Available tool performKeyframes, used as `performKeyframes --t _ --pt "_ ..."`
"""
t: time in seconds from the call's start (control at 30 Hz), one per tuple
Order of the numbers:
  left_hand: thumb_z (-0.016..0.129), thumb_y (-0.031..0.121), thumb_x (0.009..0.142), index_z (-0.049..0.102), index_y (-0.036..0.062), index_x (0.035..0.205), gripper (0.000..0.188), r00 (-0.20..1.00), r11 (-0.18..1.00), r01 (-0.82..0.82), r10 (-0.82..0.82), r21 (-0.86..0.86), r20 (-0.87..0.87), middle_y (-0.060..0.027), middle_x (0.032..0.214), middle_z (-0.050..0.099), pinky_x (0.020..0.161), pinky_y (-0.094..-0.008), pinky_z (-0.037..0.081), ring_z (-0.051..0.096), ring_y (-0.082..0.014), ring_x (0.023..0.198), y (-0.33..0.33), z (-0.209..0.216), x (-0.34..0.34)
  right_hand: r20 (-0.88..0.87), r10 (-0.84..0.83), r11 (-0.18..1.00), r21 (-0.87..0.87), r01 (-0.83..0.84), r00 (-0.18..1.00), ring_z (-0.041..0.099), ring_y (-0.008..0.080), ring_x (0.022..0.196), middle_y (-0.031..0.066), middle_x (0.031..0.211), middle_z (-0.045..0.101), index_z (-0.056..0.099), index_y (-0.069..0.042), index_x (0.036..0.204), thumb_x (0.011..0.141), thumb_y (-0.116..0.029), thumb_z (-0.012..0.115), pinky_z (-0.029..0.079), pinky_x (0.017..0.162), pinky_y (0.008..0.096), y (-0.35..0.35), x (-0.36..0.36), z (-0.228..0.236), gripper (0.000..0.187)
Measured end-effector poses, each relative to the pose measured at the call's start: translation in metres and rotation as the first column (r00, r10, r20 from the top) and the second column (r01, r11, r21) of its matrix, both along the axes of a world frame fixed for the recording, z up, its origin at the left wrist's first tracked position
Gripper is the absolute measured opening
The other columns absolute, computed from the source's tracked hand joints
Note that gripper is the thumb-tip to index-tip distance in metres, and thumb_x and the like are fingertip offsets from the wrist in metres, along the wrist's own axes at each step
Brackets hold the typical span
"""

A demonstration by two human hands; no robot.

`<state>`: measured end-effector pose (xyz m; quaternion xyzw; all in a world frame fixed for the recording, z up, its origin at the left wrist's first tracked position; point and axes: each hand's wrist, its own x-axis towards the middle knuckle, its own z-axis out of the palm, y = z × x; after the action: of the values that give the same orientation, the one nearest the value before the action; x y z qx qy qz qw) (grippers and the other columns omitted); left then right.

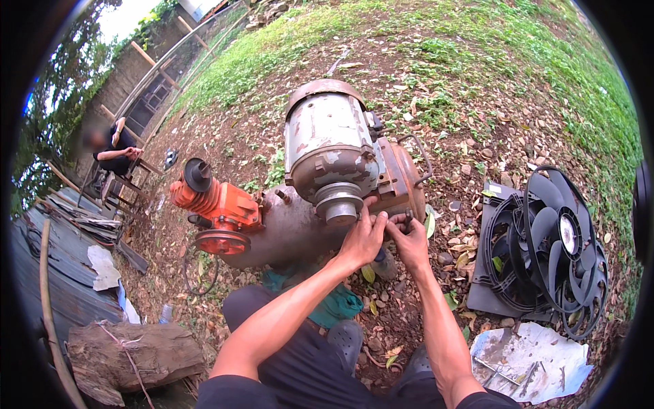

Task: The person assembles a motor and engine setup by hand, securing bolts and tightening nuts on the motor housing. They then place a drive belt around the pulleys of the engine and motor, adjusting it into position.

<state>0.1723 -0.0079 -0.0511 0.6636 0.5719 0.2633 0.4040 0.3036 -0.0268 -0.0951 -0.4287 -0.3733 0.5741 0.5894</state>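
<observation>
A worn grey electric motor [327, 133] with a grooved metal pulley [339, 204] sits on a rusty brown air tank [300, 232]. An orange compressor pump [228, 208] is mounted at the tank's left end. My left hand [364, 240] is at the motor's base, just right of the pulley, its fingers bent together and partly hidden. Beside it, thumbs nearly touching, my right hand [411, 242] pinches at the tank's near right side. Whatever lies between the fingers of either hand is too small or hidden to make out.
Black radiator fans [545, 238] lie on the right, above a pale sheet [535, 361] with small tools. A log [133, 358] and corrugated metal sheets [41, 266] are at left. A teal cloth [334, 307] lies below the tank. Another person [119, 150] sits far left.
</observation>
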Motion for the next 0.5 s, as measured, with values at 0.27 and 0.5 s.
performKeyframes --t 0.27,0.5 --pt "0.060 0.033 0.091 0.061 0.0056 0.119 0.039 0.957 0.884 -0.195 0.267 0.425 -0.116 -0.0219 0.118 0.061 0.095 -0.0425 0.044 0.057 -0.0355 0.113 0.006 -0.014 0.012 0.029 -0.264 0.953 0.164 0.256 0.964 0.061 0.0081 0.075 0.0040 0.082 0.067 0.062 -0.001 0.092 0.088 -0.013 0.069 0.047 0.070 0.0223 0.029 0.018 0.011 0.015" --pt "0.055 0.037 0.093 0.056 0.0014 0.126 0.048 0.916 0.887 -0.395 0.400 0.239 0.031 -0.0265 0.120 0.059 0.094 -0.0450 0.044 0.056 -0.0391 0.112 0.020 -0.018 0.044 0.302 -0.200 0.968 0.209 0.140 0.932 0.057 0.0083 0.066 0.0038 0.081 0.065 0.067 -0.002 0.102 0.089 -0.021 0.066 0.042 0.058 0.0205 0.080 0.052 0.082 0.023"
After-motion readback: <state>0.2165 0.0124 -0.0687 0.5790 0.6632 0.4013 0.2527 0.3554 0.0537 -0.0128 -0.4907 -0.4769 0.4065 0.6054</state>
